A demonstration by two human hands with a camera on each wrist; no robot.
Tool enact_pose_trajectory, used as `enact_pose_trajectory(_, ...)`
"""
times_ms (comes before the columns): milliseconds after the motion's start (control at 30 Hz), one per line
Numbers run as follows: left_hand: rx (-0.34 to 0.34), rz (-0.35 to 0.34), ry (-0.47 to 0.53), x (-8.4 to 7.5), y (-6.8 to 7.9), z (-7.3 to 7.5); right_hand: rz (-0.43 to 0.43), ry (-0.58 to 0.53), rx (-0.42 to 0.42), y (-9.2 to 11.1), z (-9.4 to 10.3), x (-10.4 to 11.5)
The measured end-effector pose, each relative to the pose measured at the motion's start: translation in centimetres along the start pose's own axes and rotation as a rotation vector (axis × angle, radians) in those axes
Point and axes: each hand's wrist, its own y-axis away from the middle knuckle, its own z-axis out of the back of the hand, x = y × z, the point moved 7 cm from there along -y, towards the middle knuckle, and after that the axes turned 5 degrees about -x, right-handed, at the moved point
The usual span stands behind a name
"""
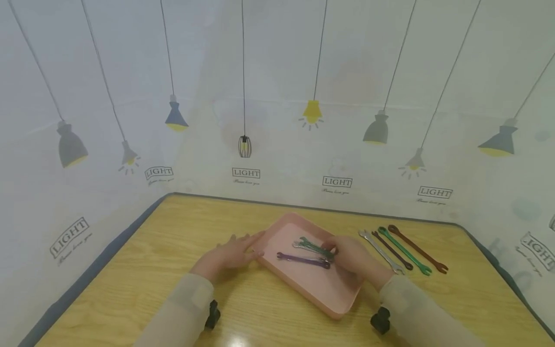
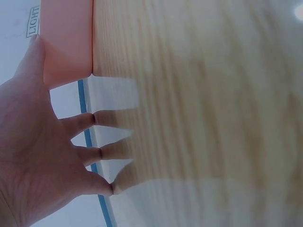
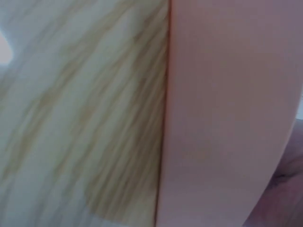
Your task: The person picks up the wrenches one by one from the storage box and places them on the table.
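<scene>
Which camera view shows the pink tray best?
The head view: nearly the whole tray shows, with wrenches inside, though the right hand covers part. Both wrist views show only pieces of its outer wall, the right one close up.

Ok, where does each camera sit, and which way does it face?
Head: on the head, facing forward and down at the tray and wrenches; the left hand, right hand and both sleeves show.
Left wrist: worn there, facing the tray's outer wall and tabletop; the left palm and spread fingers show.
Right wrist: worn there, facing the tray's outer wall; part of the right hand shows at the right edge.
Both wrist views share tray and tabletop, without wrenches.
</scene>
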Motion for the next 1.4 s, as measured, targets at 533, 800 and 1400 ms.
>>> enact_pose_trajectory(533, 0.002, 0.013, 0.014, 0.2, -0.1, -0.4, -0.024, -0.136, 0.024, 0.7, 0.2, 0.6)
enact_pose_trajectory(800, -0.003, -0.009, 0.012, 0.1, -0.1, -0.4, 0.012, -0.258, -0.012, 2.1, 2.5, 1.0)
enact_pose_trajectory(1400, 0.008, -0.027, 0.01, -0.3, -0.1, 0.0, 0.005, -0.274, -0.079, 7.5, 7.9, -2.6)
